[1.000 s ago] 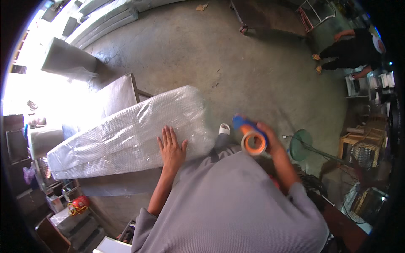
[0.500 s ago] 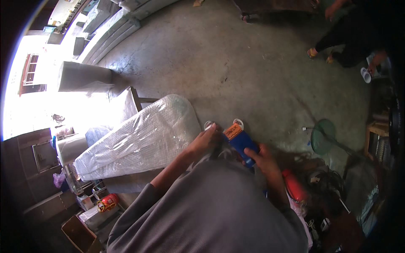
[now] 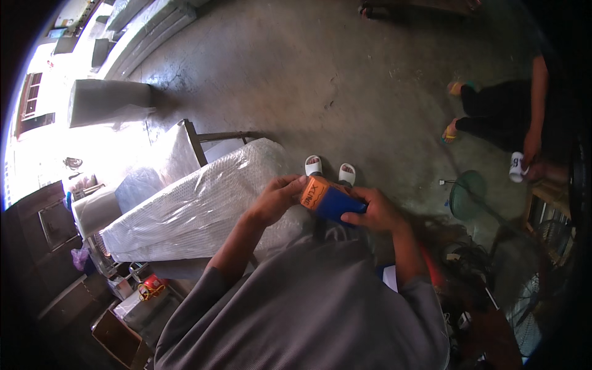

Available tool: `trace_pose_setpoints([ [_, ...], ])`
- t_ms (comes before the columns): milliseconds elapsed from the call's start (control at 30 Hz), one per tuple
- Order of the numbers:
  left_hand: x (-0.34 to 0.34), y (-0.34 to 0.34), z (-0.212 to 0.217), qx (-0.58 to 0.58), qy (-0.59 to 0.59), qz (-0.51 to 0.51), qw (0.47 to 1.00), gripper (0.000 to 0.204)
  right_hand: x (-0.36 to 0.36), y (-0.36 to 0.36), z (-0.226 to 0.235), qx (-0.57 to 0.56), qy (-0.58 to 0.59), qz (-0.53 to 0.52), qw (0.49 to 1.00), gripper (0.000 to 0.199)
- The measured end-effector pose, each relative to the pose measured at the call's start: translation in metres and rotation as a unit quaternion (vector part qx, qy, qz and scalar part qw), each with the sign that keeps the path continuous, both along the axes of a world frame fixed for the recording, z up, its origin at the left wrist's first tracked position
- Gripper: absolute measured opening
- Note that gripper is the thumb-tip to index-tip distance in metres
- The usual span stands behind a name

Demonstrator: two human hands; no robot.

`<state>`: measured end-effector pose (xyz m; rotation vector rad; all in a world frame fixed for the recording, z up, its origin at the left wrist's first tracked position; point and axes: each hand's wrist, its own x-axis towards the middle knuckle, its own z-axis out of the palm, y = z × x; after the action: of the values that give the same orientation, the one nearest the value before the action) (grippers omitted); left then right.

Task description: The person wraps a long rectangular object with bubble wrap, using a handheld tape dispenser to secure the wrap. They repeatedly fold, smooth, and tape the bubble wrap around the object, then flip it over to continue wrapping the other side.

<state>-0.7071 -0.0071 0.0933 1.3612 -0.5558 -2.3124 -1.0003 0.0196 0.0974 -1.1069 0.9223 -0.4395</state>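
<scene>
The right hand (image 3: pixel 376 213) is gripping a blue-and-orange tape dispenser (image 3: pixel 328 198); the left hand (image 3: pixel 279 197), at nine o'clock, is pinching its orange end. Likely light and rigid, best held by its blue body.

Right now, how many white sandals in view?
2: left white sandal and right white sandal, side by side on the grey concrete floor, just above the blue-and-orange tape dispenser.

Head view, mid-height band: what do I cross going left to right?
Foam roll → bubble-wrapped panel → left hand → tape dispenser → right hand → green fan → another person's hand holding a white cup.
</scene>
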Motion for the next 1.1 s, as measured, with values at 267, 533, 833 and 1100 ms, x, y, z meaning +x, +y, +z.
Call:
trace_pose_setpoints([
  [267, 0.068, -0.108, -0.044, -0.265, -0.358, 0.021, 0.895, 0.028, 0.043, -0.094, -0.031, 0.149, -0.027, -0.019, 0.988, 0.045],
  [533, 0.21, -0.157, -0.122, -0.271, -0.614, -0.203, 0.713, 0.039, 0.116, -0.233, -0.126, 0.288, 0.03, 0.059, 0.955, 0.042],
  [833, 0.293, -0.114, -0.212, -0.178, -0.378, -0.541, 0.73, 0.072, 0.127, -0.224, -0.176, 0.411, -0.002, 0.128, 0.903, 0.042],
  [1100, 0.279, -0.128, -0.178, -0.099, -0.28, -0.547, 0.782, 0.056, 0.052, -0.089, -0.166, 0.451, -0.013, -0.036, 0.892, 0.049],
])
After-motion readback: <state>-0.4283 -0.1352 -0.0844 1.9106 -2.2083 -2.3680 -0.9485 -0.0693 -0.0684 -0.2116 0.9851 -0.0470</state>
